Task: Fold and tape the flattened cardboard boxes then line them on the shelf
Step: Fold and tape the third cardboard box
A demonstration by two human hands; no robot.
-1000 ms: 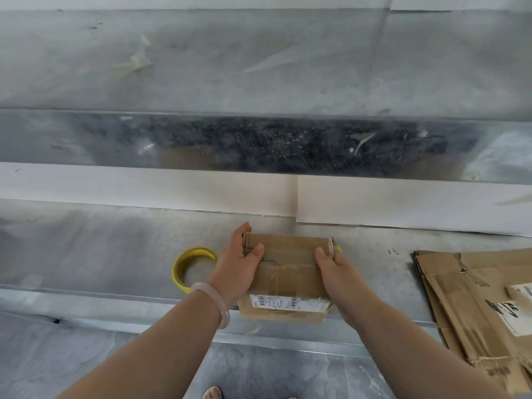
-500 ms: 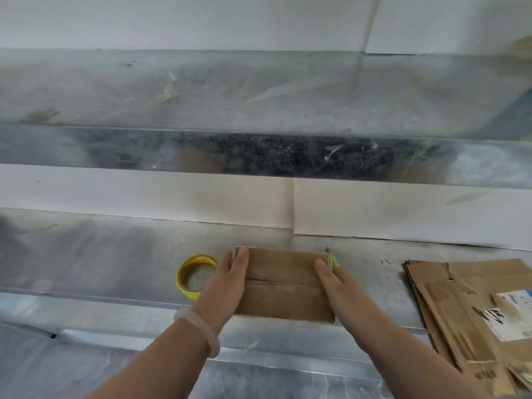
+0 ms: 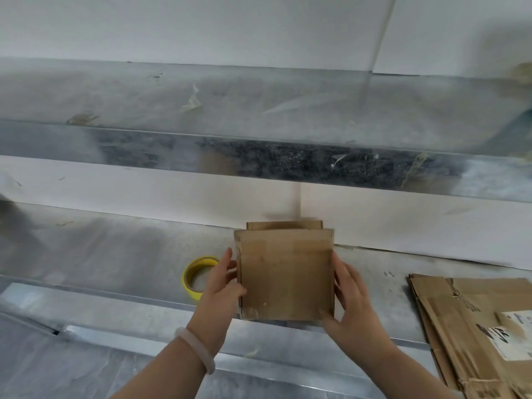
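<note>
Left hand (image 3: 223, 286) and right hand (image 3: 352, 300) grip the cardboard box (image 3: 286, 272) between them, fingers along its side walls, thumbs on its near face, at the shelf (image 3: 115, 254) front edge; tape roll (image 3: 198, 276) just left, flattened boxes (image 3: 472, 326) lying right

Two bare forearms, no sleeves, pale translucent bangle (image 3: 195, 351) on left wrist
</note>
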